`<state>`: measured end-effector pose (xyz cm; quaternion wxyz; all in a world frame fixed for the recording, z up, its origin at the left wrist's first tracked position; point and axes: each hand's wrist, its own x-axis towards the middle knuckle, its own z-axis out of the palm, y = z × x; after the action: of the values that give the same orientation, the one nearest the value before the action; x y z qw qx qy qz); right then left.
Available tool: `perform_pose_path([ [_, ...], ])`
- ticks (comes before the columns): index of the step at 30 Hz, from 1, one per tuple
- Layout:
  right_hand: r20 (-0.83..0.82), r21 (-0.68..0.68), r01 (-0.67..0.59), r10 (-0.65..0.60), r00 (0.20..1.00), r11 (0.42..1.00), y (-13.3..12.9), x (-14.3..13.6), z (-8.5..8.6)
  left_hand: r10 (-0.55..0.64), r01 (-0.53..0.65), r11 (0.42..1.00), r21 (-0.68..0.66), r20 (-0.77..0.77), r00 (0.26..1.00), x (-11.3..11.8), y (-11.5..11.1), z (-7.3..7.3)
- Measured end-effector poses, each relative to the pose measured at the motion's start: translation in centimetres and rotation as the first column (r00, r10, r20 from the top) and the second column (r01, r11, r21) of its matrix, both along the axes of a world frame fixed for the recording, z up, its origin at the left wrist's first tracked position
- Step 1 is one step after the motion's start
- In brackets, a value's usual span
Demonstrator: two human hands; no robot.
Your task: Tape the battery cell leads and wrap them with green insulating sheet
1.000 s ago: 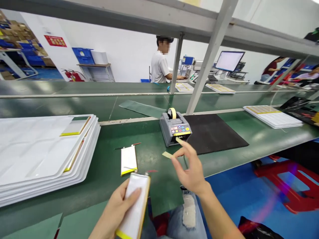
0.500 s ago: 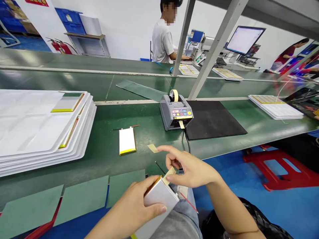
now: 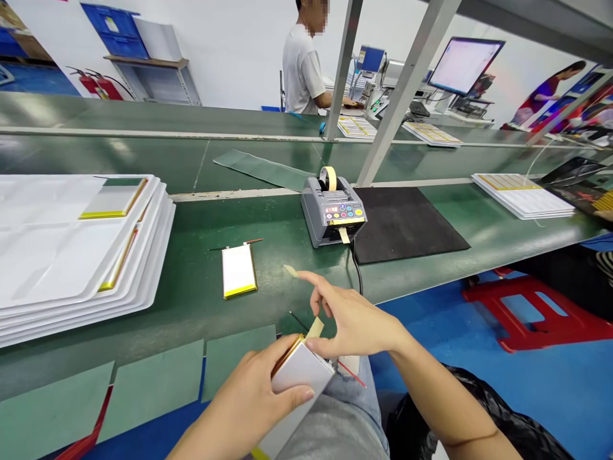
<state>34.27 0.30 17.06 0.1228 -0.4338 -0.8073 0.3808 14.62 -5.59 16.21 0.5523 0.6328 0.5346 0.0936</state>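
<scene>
My left hand (image 3: 253,396) grips a silver battery pack (image 3: 304,377) with a black and a red wire at its top end. At the pack's top corner, the thumb of my right hand (image 3: 352,319) presses on a piece of pale tape (image 3: 315,328). A second tape piece (image 3: 290,271) clings to that hand's outstretched index fingertip; the other fingers are curled. Another battery (image 3: 239,271) with a yellow lower edge lies on the green table. Behind it to the right, a grey tape dispenser (image 3: 331,214) has a tape end sticking out of its front.
White trays (image 3: 71,255) are stacked at the left, with batteries among them. A black mat (image 3: 407,223) lies right of the dispenser. Green sheets (image 3: 153,390) line the near edge. A red stool (image 3: 536,313) stands at the right. A person (image 3: 304,70) works behind the bench.
The view has shifted slightly. My right index finger has lifted a little away from the pack, and the tape on its tip has turned more edge-on. My left hand keeps its hold.
</scene>
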Motion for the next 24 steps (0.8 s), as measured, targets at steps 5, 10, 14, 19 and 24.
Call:
perform_pose_path([
  [5, -0.233, 0.035, 0.071, -0.061, 0.971, 0.997, 0.4, 2.0, 0.0, 0.066, -0.067, 0.998, 0.012, 0.086, 0.994, -0.9, 0.6, -0.4],
  [10, -0.226, -0.021, -0.248, 0.237, 0.945, 0.968, 0.4, 3.0, 0.5, 0.036, -0.033, 0.999, -0.026, 0.133, 0.990, -1.6, 0.9, -0.5],
  [14, -0.070, 0.040, -0.340, 0.342, 0.937, 0.939, 0.3, 2.1, 0.2, 0.013, -0.010, 1.000, -0.028, 0.133, 0.991, -1.6, 0.7, -0.4],
  [19, 0.015, 0.067, -0.329, 0.328, 0.944, 0.942, 0.2, 1.5, -0.4, 0.008, -0.006, 1.000, -0.012, 0.121, 0.993, -1.8, 0.6, -0.3],
  [24, 0.055, 0.075, -0.315, 0.312, 0.949, 0.946, 0.2, 1.3, -0.2, 0.006, -0.005, 1.000, -0.007, 0.086, 0.996, -1.7, 0.8, 0.1],
])
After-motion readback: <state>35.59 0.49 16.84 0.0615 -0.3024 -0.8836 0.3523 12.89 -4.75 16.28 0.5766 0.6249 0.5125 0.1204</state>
